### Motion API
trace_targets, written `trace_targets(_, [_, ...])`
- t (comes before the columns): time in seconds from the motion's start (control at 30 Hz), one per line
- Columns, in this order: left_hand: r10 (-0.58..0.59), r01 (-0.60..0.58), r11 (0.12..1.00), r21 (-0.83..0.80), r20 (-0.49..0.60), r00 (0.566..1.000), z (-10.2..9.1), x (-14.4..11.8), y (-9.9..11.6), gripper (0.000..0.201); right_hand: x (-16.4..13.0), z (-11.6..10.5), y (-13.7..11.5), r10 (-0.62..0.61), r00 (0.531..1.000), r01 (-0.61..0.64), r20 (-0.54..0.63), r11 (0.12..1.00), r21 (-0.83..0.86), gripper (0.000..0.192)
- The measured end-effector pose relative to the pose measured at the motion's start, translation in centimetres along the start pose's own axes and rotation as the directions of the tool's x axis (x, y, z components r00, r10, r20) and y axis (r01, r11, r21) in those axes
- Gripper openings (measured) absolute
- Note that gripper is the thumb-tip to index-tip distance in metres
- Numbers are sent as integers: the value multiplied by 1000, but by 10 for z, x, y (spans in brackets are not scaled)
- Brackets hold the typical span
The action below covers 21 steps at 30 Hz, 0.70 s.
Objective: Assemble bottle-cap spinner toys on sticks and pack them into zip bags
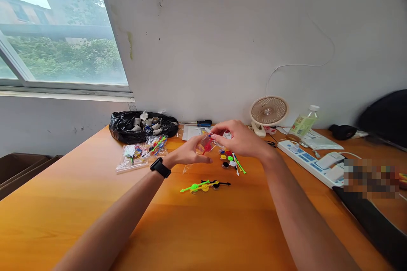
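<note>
My left hand (pixel 193 150) is closed around a clear plastic piece with a red part (pixel 206 145) in it, over the middle of the table. The fingertips of my right hand (pixel 234 139) pinch at its upper edge, where a small spot of blue shows. Whether that blue belongs to the piece I cannot tell. Nearer me lie a green arrow spinner (pixel 194 187), a yellow arrow spinner (pixel 205 187) and a black arrow spinner (pixel 216 184), side by side. Below my right hand is a loose pile of coloured discs and arrows (pixel 229 160).
Bags of coloured parts (pixel 131 157) and a black plastic bag (pixel 119 129) of grey cylindrical objects lie at the left. A screwdriver (pixel 204 123) lies by the wall. A fan (pixel 269 111), a bottle (pixel 303 123) and a power strip (pixel 302 161) are at the right.
</note>
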<state>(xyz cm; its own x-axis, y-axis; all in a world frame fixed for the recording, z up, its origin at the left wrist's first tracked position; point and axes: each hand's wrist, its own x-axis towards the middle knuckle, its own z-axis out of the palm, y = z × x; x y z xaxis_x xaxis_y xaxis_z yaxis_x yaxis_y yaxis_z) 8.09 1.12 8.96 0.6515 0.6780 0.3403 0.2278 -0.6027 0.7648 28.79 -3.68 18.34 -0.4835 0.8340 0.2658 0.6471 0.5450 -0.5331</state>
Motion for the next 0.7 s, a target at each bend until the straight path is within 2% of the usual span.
trace_targets(0.1, [-3,2,1000,-31,-2,1000,0,0,3,40,0,-1,-1,-22,997,22,-80,1000,0,22])
trace_targets(0.3, [3,-2,996,-91,19,1000,2,0,4,41,1,-2,0,30,998,-28,-51,999,36,23])
trace_targets(0.43, [7,-5,992,-125,17,1000,5,1,0,40,1,-1,-1,-19,988,20,-152,1000,9,19])
trace_targets(0.6, [-6,11,986,-165,31,1000,4,1,-4,58,4,-7,4,25,943,48,-332,976,211,16])
trace_targets(0.7, [-7,13,980,-198,31,1000,1,1,-2,59,6,-9,10,90,912,44,-399,948,314,18])
